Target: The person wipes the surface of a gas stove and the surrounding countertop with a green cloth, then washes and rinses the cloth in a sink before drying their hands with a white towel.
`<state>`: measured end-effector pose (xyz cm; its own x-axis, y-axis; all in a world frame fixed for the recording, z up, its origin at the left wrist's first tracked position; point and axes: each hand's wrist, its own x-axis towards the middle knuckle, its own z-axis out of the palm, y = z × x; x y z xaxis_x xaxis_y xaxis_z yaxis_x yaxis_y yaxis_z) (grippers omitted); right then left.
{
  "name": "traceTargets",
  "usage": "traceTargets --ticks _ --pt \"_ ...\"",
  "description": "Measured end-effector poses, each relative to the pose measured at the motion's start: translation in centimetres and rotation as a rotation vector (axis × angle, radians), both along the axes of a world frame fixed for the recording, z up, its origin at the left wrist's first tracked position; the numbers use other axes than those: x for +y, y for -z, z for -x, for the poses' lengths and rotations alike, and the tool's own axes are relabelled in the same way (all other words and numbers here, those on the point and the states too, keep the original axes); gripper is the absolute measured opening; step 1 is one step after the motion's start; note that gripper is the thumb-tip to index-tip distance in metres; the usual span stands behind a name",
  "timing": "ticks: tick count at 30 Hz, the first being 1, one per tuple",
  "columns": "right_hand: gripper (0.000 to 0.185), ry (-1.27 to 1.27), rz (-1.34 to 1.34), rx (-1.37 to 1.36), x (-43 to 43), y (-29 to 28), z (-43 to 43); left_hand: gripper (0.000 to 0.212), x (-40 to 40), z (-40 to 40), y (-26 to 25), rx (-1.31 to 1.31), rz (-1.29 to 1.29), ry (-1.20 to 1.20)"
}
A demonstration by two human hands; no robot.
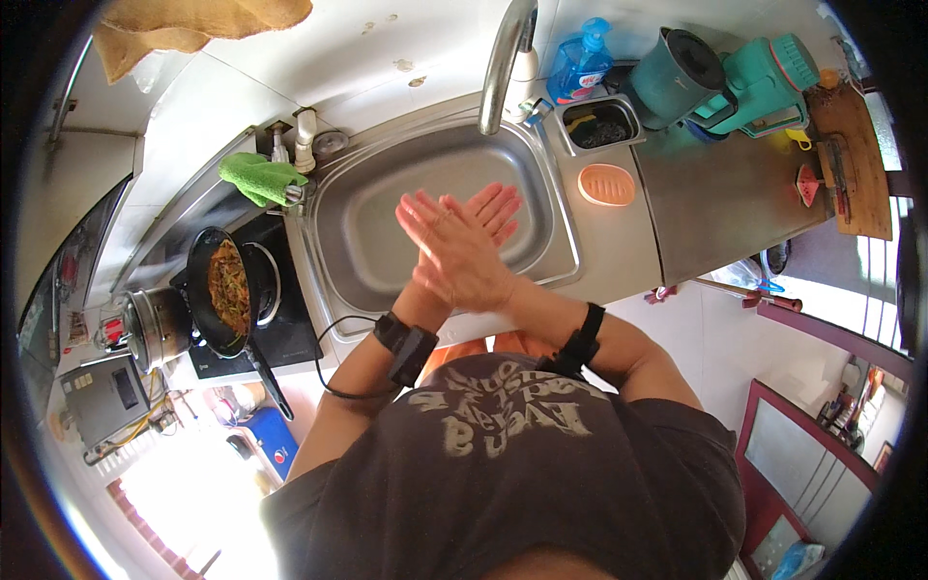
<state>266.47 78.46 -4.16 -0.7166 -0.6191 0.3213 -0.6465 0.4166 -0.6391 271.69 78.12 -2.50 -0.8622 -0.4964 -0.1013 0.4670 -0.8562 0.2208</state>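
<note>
Over the stainless steel sink (377, 264), my two hands are pressed together and crossed. My right hand (467, 261) lies on top, its fingers stretched towards the far left. Beneath it is my left hand (496, 209), with its fingers showing past the right hand towards the far right; its palm is mostly hidden. Neither hand holds an object, and the skin looks wet. The curved metal faucet (500, 72) reaches over the far rim of the sink, beyond my fingers. No running water can be made out. Black straps circle both wrists.
A frying pan (254, 319) with cooked food sits left on the black cooktop (290, 344), handle towards me. A green cloth (257, 177) hangs near the sink's left corner. To the right are an orange soap dish (606, 185), a blue soap bottle (580, 65) and a teal jug (663, 80).
</note>
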Motion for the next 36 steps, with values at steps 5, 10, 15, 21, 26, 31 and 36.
traceTargets --ticks 5,10,15,21,26,31,36 --pt "0.06 -0.756 0.076 0.139 2.8 -3.2 4.7 0.068 -0.2 0.6 -2.4 -0.228 0.042 0.016" --pt "0.058 -0.775 0.125 0.201 2.5 -2.3 3.5 0.069 0.0 0.1 -1.0 -0.063 0.241 0.066" --pt "0.059 0.496 -0.213 0.077 -0.7 0.6 -3.6 0.05 1.0 1.8 -2.3 -0.462 -0.043 -0.088" --pt "0.056 -0.719 -0.033 0.244 3.8 -1.1 5.8 0.049 0.8 2.3 -0.9 -0.284 -0.021 -0.02" --pt "0.055 -0.001 -0.103 0.167 1.3 2.0 6.6 0.051 0.5 3.0 -1.1 -0.31 -0.089 0.044" --pt "0.048 -0.839 0.311 -0.041 4.9 -0.9 7.4 0.06 0.8 4.9 1.6 -0.023 0.053 0.11" --pt "0.04 -0.354 -0.328 -0.216 6.9 3.8 16.3 0.066 2.6 6.3 2.7 -0.44 -0.085 0.236"
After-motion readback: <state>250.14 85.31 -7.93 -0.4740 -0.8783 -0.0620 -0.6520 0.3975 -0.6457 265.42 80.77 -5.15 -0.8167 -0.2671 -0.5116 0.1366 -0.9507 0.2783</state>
